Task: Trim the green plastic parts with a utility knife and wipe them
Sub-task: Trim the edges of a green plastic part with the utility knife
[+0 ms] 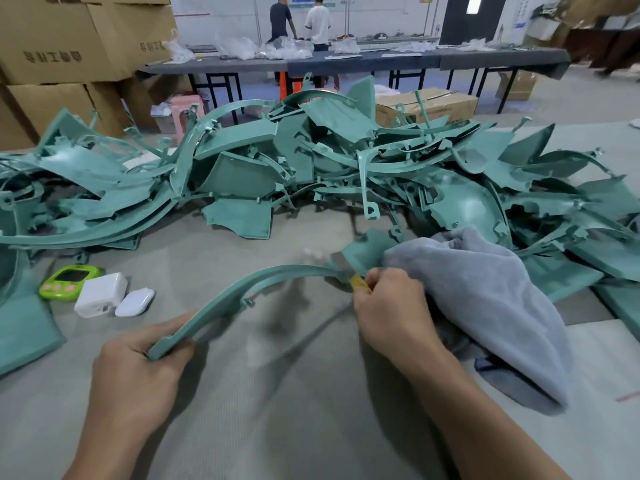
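Observation:
A long curved green plastic strip (249, 285) arcs over the grey table in front of me. My left hand (138, 372) grips its near end. My right hand (388, 306) holds a utility knife with a yellow handle (358, 283); its blade meets the strip's far end, where the strip widens into a flat green panel (367, 249). A grey cloth (485, 306) lies draped just right of my right hand, partly over green parts.
A big heap of green plastic parts (311, 161) fills the back of the table (277, 393). At left lie a green timer (71, 280), a white charger block (100, 294) and a white case (135, 302). Cardboard boxes (69, 46) stand behind; two people stand at a far table.

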Demonstrator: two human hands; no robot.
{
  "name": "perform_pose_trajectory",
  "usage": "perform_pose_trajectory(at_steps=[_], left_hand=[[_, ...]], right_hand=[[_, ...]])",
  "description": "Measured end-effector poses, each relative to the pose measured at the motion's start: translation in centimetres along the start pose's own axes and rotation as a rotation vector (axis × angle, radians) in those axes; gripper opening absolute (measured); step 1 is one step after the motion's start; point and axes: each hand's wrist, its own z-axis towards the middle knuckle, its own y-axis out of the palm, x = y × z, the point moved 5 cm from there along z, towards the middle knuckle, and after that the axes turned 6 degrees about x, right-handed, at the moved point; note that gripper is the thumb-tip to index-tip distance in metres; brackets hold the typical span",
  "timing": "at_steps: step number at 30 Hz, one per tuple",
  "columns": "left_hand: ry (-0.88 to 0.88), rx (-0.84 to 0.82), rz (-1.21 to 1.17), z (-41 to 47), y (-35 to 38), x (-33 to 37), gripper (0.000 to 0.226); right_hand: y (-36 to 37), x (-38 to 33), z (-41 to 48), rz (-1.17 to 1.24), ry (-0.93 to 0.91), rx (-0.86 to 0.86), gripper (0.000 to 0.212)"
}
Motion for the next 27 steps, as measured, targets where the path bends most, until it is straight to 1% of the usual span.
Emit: perform_pose_trajectory(at_steps=[2,4,5,6,7,9,10,12,14,16,18,21,23,25,27], left_hand=[[0.004,-0.022,0.009,0.1,0.2,0.3,0.052],[-0.008,0.012,-0.012,0.2,0.2,0.3,0.055],[-0.001,0.057,-0.041,0.1,0.0,0.5,0.047],[0.010,0.099,-0.084,-0.1,-0.1,0.8,0.032],[-0.016,0.132,-0.160,-0.2,0.0,0.9,0.021],[-0.158,0.159,-0.383,-0.3,0.4,0.2,0.023],[-0.229,0.153,-0.466,-0.4,0.7,-0.1,0.019],[-0.407,0.039,-0.596,-0.4,1.8,-0.7,0.016],[-0.564,-0.123,-0.693,-1.1,2.6,-0.5,0.020],[-0.643,-0.247,-0.747,-1.6,3.1,-0.1,0.032],[-0.665,-0.320,-0.774,-1.8,3.2,0.3,0.038],[-0.644,-0.363,-0.751,-1.9,3.2,0.4,0.040],[-0.632,-0.378,-0.739,-1.9,3.1,0.4,0.039],[-0.629,-0.370,-0.726,-1.9,3.1,0.3,0.036],[-0.628,-0.352,-0.710,-1.9,3.1,0.4,0.030]], right_hand=[[-0.9,1.1,0.6,-0.052,0.044,0.037,0.024],[-1.5,1.1,0.7,-0.054,0.020,0.110,0.029],[-1.7,0.8,0.5,-0.016,0.002,0.154,0.032],[-1.9,0.5,0.4,0.052,-0.020,0.192,0.034],[-2.0,0.1,0.2,0.139,-0.044,0.223,0.034],[-2.4,-0.4,-0.1,0.283,-0.112,0.278,0.033],[-2.7,-0.6,-0.2,0.344,-0.153,0.304,0.031],[-2.9,-0.9,-0.5,0.468,-0.231,0.316,0.028],[-2.7,-1.6,-1.0,0.509,-0.331,0.264,0.027],[-1.9,-2.2,-1.5,0.475,-0.430,0.188,0.028],[-0.5,-2.5,-1.7,0.383,-0.476,0.099,0.026],[2.1,-2.9,-2.2,0.149,-0.497,-0.034,0.022],[3.2,-3.0,-2.2,0.033,-0.499,-0.076,0.024],[3.2,-2.8,-1.3,-0.049,-0.442,-0.041,0.025],[2.0,-1.8,0.4,-0.107,-0.290,0.079,0.030]])
